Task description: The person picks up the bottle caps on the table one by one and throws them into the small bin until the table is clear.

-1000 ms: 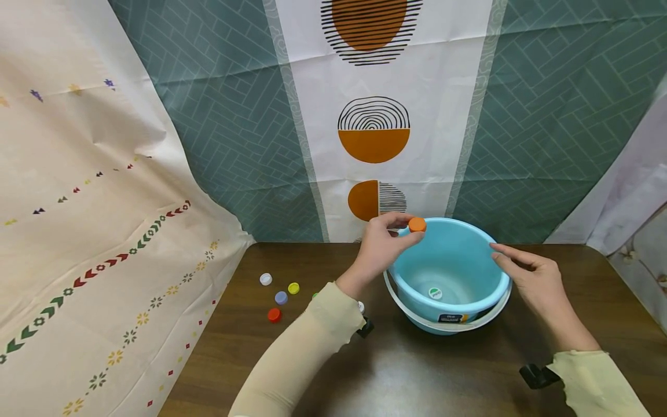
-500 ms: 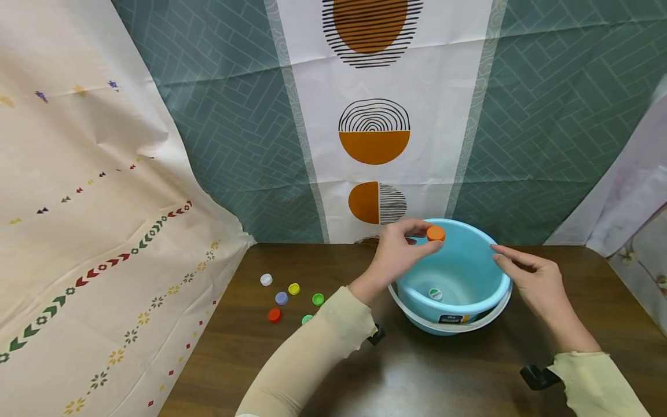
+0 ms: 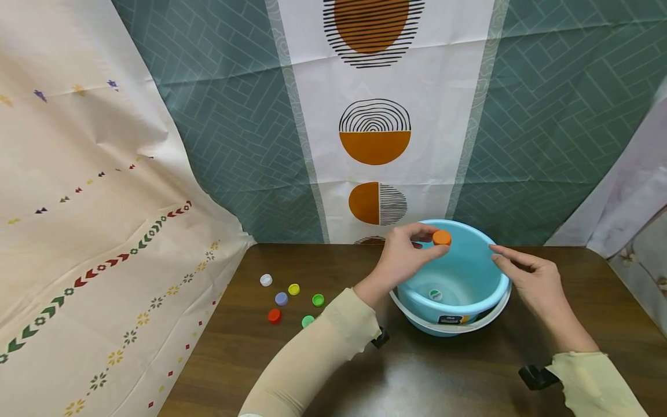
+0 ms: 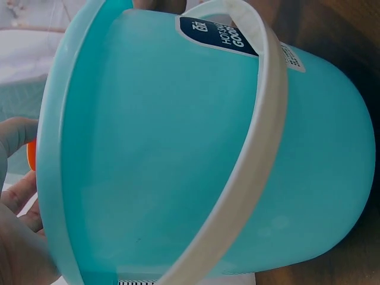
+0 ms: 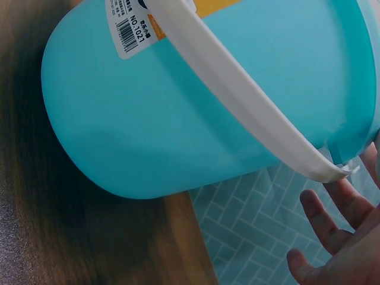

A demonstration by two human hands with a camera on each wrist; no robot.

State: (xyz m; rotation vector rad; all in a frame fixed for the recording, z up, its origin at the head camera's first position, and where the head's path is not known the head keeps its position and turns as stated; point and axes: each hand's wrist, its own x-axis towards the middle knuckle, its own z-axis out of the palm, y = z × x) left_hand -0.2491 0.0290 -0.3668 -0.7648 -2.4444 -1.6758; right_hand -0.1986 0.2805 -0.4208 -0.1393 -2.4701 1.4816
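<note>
My left hand (image 3: pixel 403 258) pinches an orange bottle cap (image 3: pixel 442 237) between thumb and fingers, over the left part of the opening of a light blue bucket (image 3: pixel 453 315). In the left wrist view only a sliver of the orange cap shows behind the rim. My right hand (image 3: pixel 534 281) holds the bucket's right rim with thumb and index finger. Its other fingers (image 5: pixel 323 222) stretch loosely beside the handle joint in the right wrist view. Inside the bucket lies a small round white-and-green disc (image 3: pixel 435 295); whether it is a cap or a label I cannot tell.
Several bottle caps lie on the brown table (image 3: pixel 417 382) at left: white (image 3: pixel 266 280), yellow (image 3: pixel 293 289), purple (image 3: pixel 281 298), red (image 3: pixel 274 315) and two green ones (image 3: pixel 318 300). The bucket's white handle (image 3: pixel 469 328) hangs down in front. A patterned cloth (image 3: pixel 234 145) hangs behind the table.
My left hand has moved right and slightly down with the orange cap, from the bucket's left rim to over its opening. The right hand has stayed at the rim.
</note>
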